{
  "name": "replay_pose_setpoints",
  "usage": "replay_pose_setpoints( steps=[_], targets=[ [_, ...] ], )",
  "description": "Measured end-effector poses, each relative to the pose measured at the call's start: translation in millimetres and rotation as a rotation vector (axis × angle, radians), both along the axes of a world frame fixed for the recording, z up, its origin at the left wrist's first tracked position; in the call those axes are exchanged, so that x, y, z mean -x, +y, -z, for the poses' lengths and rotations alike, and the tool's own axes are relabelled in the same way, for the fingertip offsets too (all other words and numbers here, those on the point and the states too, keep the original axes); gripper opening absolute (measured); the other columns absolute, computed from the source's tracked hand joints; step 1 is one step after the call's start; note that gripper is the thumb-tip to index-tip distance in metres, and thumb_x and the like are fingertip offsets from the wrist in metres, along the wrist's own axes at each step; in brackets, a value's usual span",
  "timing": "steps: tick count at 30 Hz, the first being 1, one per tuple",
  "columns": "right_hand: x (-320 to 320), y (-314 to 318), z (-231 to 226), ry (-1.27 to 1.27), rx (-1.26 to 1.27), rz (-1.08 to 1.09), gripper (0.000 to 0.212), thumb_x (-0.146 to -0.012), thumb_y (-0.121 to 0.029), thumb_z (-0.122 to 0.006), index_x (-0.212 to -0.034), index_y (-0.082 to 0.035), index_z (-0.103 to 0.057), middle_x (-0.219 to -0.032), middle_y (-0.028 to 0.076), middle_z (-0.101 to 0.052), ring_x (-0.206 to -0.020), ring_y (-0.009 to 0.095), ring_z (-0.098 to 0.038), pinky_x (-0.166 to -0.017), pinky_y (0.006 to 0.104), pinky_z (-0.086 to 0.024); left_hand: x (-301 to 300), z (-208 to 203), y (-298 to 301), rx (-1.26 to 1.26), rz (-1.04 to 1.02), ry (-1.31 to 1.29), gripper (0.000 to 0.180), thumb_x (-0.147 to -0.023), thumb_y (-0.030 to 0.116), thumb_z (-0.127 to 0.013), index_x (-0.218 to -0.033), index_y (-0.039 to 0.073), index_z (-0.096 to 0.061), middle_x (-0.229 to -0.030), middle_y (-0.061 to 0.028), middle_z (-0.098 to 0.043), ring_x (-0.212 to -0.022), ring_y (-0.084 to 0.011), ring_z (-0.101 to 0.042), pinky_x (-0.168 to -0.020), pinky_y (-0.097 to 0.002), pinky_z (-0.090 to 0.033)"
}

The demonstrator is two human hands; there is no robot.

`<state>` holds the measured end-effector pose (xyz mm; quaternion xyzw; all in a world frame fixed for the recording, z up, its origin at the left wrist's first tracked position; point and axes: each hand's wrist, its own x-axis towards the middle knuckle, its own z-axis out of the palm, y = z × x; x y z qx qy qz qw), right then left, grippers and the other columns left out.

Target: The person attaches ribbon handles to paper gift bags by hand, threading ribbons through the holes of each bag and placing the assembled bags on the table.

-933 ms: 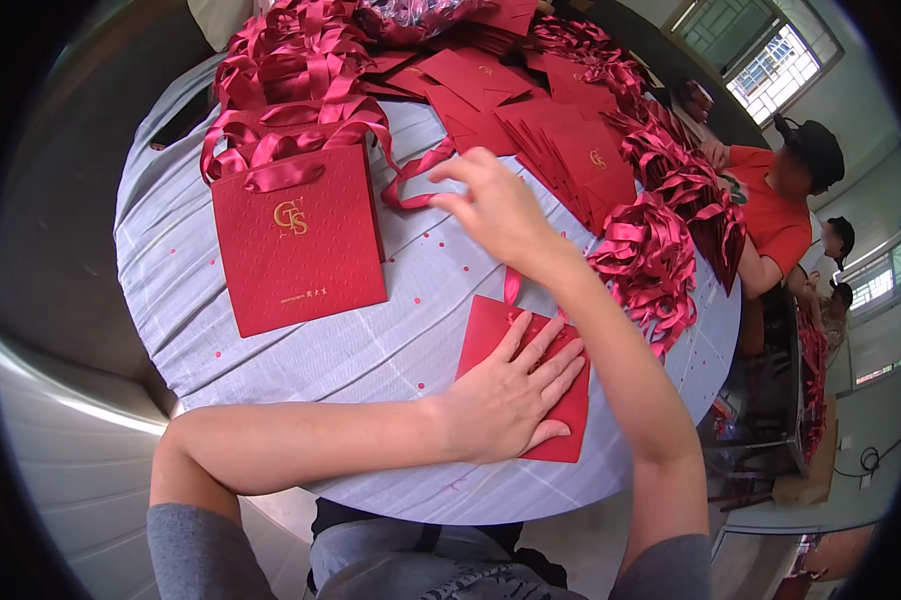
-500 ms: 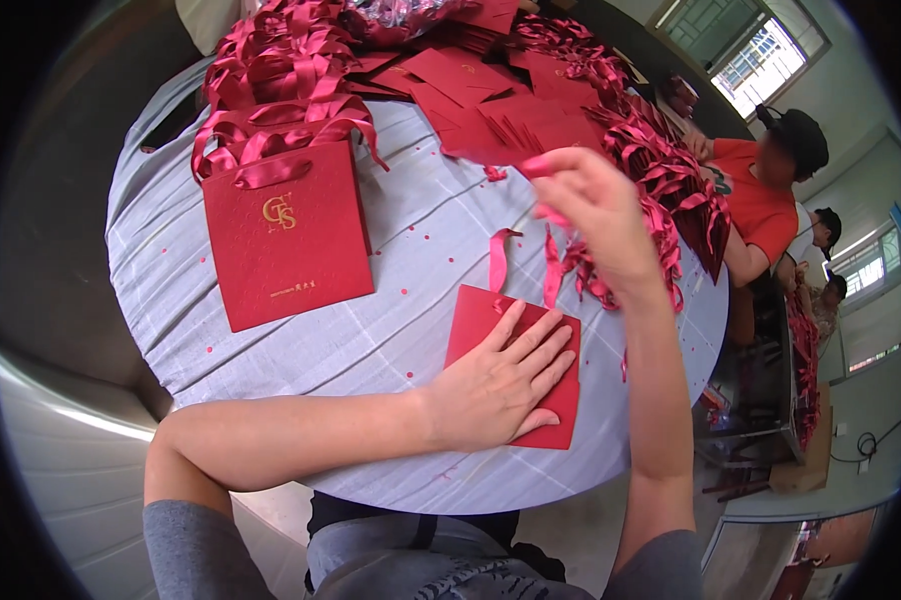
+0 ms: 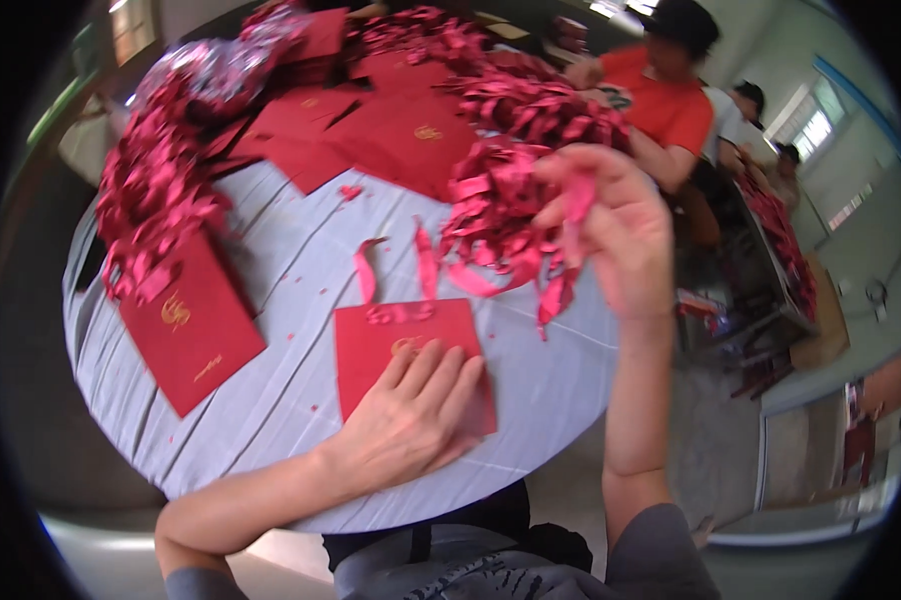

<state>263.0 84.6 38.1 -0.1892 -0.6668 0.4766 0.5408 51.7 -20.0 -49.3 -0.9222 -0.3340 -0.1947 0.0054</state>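
A flat red paper gift bag (image 3: 356,350) with a gold emblem lies in front of me on the table. A pink ribbon (image 3: 401,313) runs across its top, and two loose ends stretch beyond the edge. My left hand (image 3: 401,415) rests palm down on the bag's lower part, its fingers slightly bent and its thumb hidden. Raised over the right side of the table, my right hand (image 3: 621,235) pinches another piece of pink ribbon (image 3: 578,205) between thumb and fingers. Just left of that hand sits a heap of pink ribbons (image 3: 501,200).
At the left, another red gift bag (image 3: 196,325) stands before a row of ribboned bags (image 3: 161,180). Flat red bags (image 3: 401,130) pile up at the back beside clear plastic wrapping (image 3: 211,75). A person in an orange shirt (image 3: 656,95) sits beyond the right edge of the cloth-covered table (image 3: 271,250).
My view has turned to the right. The left hand has slid down the bag, uncovering its emblem. My right hand remains raised, with a ribbon now visible in its fingers.
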Motion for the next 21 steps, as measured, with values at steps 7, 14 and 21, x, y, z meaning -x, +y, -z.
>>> replay_pose_setpoints(
  steps=[7,14,21],
  targets=[
    [-19.7,-27.6,25.5,-0.064,0.091,0.314,0.009,-0.086,-0.006,-0.065,-0.089,0.001,-0.062,-0.080,-0.001,-0.056,-0.069,0.003,-0.051,-0.061,0.0164,-0.039,-2.0,-20.5,-2.9,0.166,-0.002,-0.064,0.087,-0.073,0.033,-0.072,-0.136,-0.010,-0.029,-0.113,-0.0225,-0.050,-0.108,-0.0350,-0.050,-0.099,-0.0487,-0.038],
    [-53.0,-57.8,37.2,-0.048,0.030,0.359,0.010,-0.082,-0.009,-0.068,-0.084,-0.001,-0.063,-0.107,0.008,-0.055,-0.100,0.013,-0.050,-0.090,0.0260,-0.036,20.2,-37.9,-3.2,0.303,-0.044,-0.526,0.120,-0.056,0.043,-0.086,-0.143,-0.002,-0.017,-0.112,-0.0152,-0.037,-0.098,-0.0237,-0.043,-0.087,-0.0364,-0.039],
    [-2.4,-80.0,57.3,-0.005,0.464,-0.041,0.022,-0.089,-0.010,-0.061,-0.109,-0.001,-0.062,-0.096,-0.001,-0.064,-0.084,0.003,-0.056,-0.073,0.0175,-0.043,22.6,-87.4,-19.4,0.715,-0.002,-1.539,0.096,-0.054,0.020,-0.054,-0.144,0.005,-0.022,-0.131,-0.0158,-0.044,-0.116,-0.0273,-0.051,-0.099,-0.0381,-0.042]
  ],
)
